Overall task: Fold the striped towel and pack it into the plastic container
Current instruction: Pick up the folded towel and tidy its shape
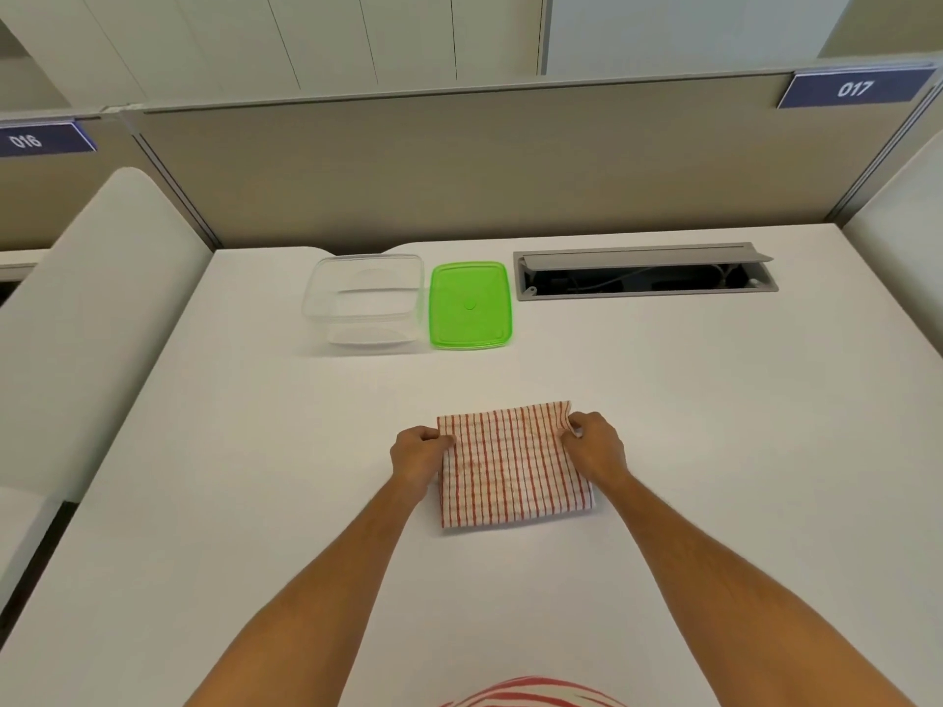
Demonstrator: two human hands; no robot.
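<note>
The red-and-white striped towel [510, 466] lies folded into a small rectangle on the white table [714, 426], near the middle. My left hand [419, 451] pinches its far left corner. My right hand [594, 446] pinches its far right corner, where the cloth bunches up slightly. The clear plastic container [365, 303] stands open and empty at the back of the table, well beyond the towel. Its green lid [470, 304] lies flat just right of it.
A grey cable hatch [643, 273] is open in the table at the back right. Beige partition panels [485, 160] close off the back and sides. Another striped cloth [530, 693] shows at the bottom edge.
</note>
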